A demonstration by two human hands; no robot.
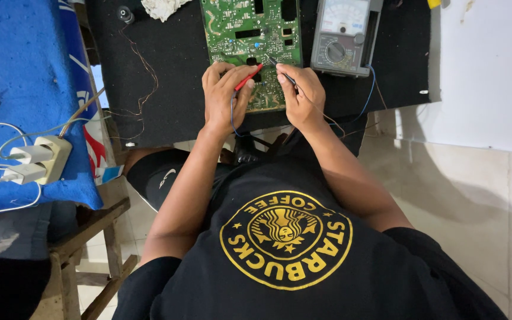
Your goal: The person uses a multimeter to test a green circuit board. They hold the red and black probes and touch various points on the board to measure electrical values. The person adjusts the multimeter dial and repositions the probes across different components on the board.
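The left hand [223, 95] pinches a red probe [248, 77], the right hand [300, 95] a black probe [282, 70]. Both tips press the green circuit board [238, 26], held pen-like for fine aim. The grey multimeter [344, 35] sits just beside it on the table [173, 77], dial readable.

The only camera sits on my head and looks almost straight down over my chest and forearms. It faces forward and down at the dark surface [167, 89] in front of me, near enough that my arms fill the middle. My shirt takes the lower frame; the floor [469, 201] shows to my right.
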